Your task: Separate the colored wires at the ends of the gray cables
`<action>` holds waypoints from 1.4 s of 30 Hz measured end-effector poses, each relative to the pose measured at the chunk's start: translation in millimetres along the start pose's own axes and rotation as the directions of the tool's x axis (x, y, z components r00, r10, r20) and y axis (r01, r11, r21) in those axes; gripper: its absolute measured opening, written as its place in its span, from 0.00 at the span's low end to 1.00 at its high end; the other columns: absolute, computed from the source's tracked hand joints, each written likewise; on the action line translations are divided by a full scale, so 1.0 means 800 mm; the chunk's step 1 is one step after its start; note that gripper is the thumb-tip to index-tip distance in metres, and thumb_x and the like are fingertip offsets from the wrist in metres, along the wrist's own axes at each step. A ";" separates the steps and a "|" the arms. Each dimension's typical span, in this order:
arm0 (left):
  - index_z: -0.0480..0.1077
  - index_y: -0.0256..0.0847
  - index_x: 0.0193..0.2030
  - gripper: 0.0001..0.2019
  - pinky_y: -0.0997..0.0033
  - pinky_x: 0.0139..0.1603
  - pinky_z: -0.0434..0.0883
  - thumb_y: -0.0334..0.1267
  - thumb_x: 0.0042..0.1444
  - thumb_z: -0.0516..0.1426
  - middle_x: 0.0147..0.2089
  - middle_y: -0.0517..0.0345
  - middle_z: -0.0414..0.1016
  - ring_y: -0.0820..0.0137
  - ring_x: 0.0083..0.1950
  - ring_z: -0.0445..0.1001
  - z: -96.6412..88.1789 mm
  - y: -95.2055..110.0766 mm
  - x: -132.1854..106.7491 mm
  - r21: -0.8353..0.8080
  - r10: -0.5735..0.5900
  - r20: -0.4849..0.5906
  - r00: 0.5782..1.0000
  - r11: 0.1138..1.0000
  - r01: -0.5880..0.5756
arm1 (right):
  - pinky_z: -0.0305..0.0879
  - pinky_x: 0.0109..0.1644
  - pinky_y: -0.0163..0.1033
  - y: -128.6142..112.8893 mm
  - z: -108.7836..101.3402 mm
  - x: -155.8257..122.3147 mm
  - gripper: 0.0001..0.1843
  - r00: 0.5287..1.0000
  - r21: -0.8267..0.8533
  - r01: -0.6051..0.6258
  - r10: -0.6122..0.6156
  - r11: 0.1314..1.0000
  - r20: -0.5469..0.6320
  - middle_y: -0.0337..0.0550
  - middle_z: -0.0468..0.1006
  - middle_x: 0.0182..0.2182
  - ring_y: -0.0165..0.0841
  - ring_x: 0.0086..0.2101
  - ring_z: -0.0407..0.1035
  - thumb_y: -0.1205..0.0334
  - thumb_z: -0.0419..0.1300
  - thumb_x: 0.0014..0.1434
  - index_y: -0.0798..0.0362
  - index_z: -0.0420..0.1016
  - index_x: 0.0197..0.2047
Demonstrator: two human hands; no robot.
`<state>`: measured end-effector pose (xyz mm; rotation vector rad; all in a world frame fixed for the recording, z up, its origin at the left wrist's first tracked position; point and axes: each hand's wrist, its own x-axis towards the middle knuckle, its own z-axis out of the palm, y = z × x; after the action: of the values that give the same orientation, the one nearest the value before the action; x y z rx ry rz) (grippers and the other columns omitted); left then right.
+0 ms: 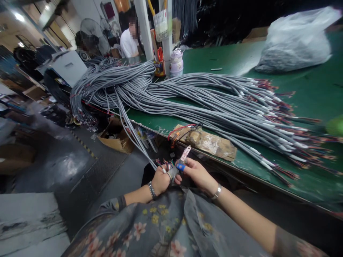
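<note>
My left hand (161,180) is closed around the ends of several thin grey cables (139,141) that run down from the bench. Small coloured wires (167,165) fan out above its fingers, and grey tape wraps one finger. Close against it, my right hand (199,175) pinches a small flat pink-and-white tool (184,153), whose exact kind I cannot make out. Blue tape (180,166) covers the right thumb. Both hands are in front of my body, just below the bench edge.
A large bundle of grey cables (187,101) with stripped ends lies across the green bench (203,59). A stained board (214,142) rests at its edge. Behind are a plastic bag (297,43), a lilac container (176,63) and a person (129,41). A cardboard box (118,137) stands below.
</note>
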<state>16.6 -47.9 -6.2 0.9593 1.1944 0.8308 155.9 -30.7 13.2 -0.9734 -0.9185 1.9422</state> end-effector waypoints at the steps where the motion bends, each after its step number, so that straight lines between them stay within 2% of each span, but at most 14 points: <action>1: 0.69 0.35 0.24 0.26 0.73 0.22 0.67 0.61 0.41 0.61 0.20 0.52 0.74 0.70 0.19 0.71 0.001 0.001 0.000 0.006 -0.001 0.000 1.000 1.000 0.001 | 0.55 0.23 0.35 0.000 0.002 0.000 0.21 1.000 0.023 -0.018 0.017 1.000 0.023 0.33 0.69 0.13 0.30 0.16 0.65 0.47 0.69 0.43 0.52 0.65 0.28; 6: 0.68 0.36 0.22 0.25 0.73 0.23 0.68 0.62 0.41 0.61 0.19 0.52 0.74 0.70 0.19 0.71 0.003 0.004 -0.002 0.003 -0.009 -0.019 1.000 1.000 0.009 | 0.51 0.20 0.33 0.006 0.006 0.001 0.21 0.999 0.069 -0.024 0.027 0.997 -0.039 0.33 0.68 0.10 0.28 0.14 0.62 0.50 0.69 0.42 0.51 0.62 0.26; 11: 0.69 0.36 0.25 0.26 0.74 0.20 0.65 0.62 0.41 0.61 0.19 0.54 0.74 0.70 0.18 0.71 0.004 0.003 0.001 -0.079 -0.010 -0.084 0.996 0.997 0.004 | 0.55 0.23 0.35 0.012 0.010 0.001 0.19 1.000 0.205 0.007 -0.003 0.979 -0.023 0.34 0.69 0.12 0.30 0.16 0.64 0.52 0.68 0.44 0.50 0.61 0.25; 15: 0.70 0.35 0.26 0.25 0.76 0.17 0.61 0.60 0.40 0.62 0.16 0.56 0.71 0.71 0.17 0.69 0.004 0.001 0.004 -0.130 -0.001 -0.118 0.993 0.991 -0.015 | 0.55 0.25 0.36 0.011 0.007 -0.001 0.20 1.000 0.171 0.009 -0.005 0.985 -0.022 0.36 0.70 0.14 0.29 0.18 0.63 0.51 0.69 0.43 0.51 0.62 0.23; 19: 0.70 0.34 0.24 0.25 0.76 0.14 0.59 0.59 0.38 0.63 0.13 0.57 0.68 0.74 0.14 0.64 0.000 0.007 0.003 -0.194 -0.032 -0.103 0.994 0.981 0.012 | 0.53 0.25 0.35 0.015 -0.007 0.001 0.19 0.993 0.126 0.051 -0.037 0.991 -0.115 0.34 0.67 0.16 0.25 0.19 0.57 0.50 0.71 0.42 0.53 0.69 0.23; 24: 0.69 0.34 0.20 0.23 0.76 0.15 0.58 0.57 0.38 0.63 0.13 0.58 0.67 0.76 0.13 0.62 -0.001 0.020 -0.003 -0.226 -0.020 -0.024 1.000 0.974 0.014 | 0.57 0.26 0.35 0.021 -0.029 0.010 0.18 0.984 0.220 0.056 -0.015 0.974 -0.180 0.37 0.71 0.22 0.27 0.23 0.60 0.47 0.68 0.45 0.52 0.72 0.26; 27: 0.69 0.35 0.20 0.23 0.76 0.16 0.59 0.57 0.38 0.63 0.13 0.58 0.66 0.76 0.14 0.62 0.003 0.024 -0.004 -0.207 -0.004 0.012 1.000 0.978 0.007 | 0.59 0.27 0.34 0.016 -0.033 0.013 0.19 0.988 0.239 0.016 0.021 0.971 -0.151 0.39 0.73 0.23 0.28 0.24 0.62 0.44 0.67 0.45 0.53 0.74 0.28; 30: 0.70 0.35 0.22 0.24 0.75 0.17 0.59 0.59 0.39 0.63 0.14 0.58 0.67 0.76 0.14 0.62 0.008 0.020 -0.003 -0.177 0.014 -0.006 1.000 0.984 -0.015 | 0.59 0.27 0.34 0.010 -0.029 0.009 0.22 0.996 0.201 -0.015 0.033 0.979 -0.083 0.40 0.73 0.24 0.28 0.24 0.63 0.42 0.67 0.44 0.54 0.75 0.28; 35: 0.69 0.36 0.22 0.24 0.75 0.18 0.63 0.59 0.41 0.62 0.16 0.57 0.69 0.75 0.15 0.64 0.008 0.007 -0.001 -0.092 0.023 -0.017 1.000 0.996 -0.024 | 0.57 0.25 0.35 0.005 -0.011 -0.002 0.23 1.000 0.097 -0.006 0.006 0.995 -0.008 0.35 0.71 0.18 0.28 0.20 0.64 0.45 0.72 0.38 0.53 0.70 0.27; 42: 0.69 0.36 0.22 0.23 0.76 0.18 0.62 0.59 0.42 0.61 0.17 0.56 0.70 0.74 0.16 0.66 0.006 0.008 -0.004 0.006 0.018 -0.021 1.000 1.000 -0.018 | 0.57 0.23 0.36 -0.001 0.006 -0.006 0.21 1.000 0.052 -0.007 0.006 0.999 0.022 0.36 0.72 0.13 0.33 0.16 0.68 0.46 0.68 0.44 0.51 0.63 0.27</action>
<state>20.8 -48.9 1.0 0.9695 1.2090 0.8537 154.1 -35.6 17.7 -0.9283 -0.8728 1.9762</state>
